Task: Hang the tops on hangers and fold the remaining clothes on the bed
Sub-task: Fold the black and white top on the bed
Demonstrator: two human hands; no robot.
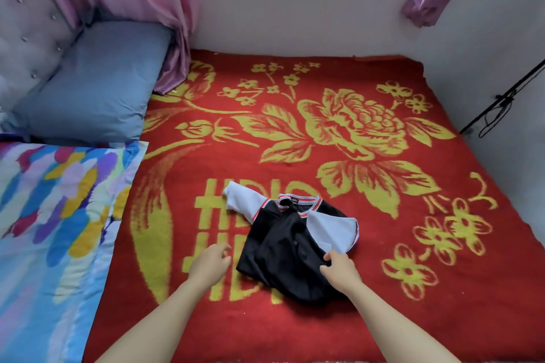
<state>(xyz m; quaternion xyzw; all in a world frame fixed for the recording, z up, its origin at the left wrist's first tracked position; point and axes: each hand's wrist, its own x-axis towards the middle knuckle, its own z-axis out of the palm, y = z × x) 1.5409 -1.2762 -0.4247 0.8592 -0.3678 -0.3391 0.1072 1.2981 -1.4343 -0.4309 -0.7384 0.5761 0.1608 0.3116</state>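
Now, top: black top with white sleeves (283,244), red-striped trim, crumpled on the red, yellow-flowered bed blanket (383,318).
Handling: light, limp, likely slippery; take the shoulders.
Right hand (339,270): pinching fabric by the sleeve.
Left hand (211,264): empty, loose, just beside.

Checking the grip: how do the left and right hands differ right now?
The right hand pinches the black top; the left hand holds nothing. The right hand rests on the top; the left hand is beside it, over the red blanket. Both reach forward, bare-armed.
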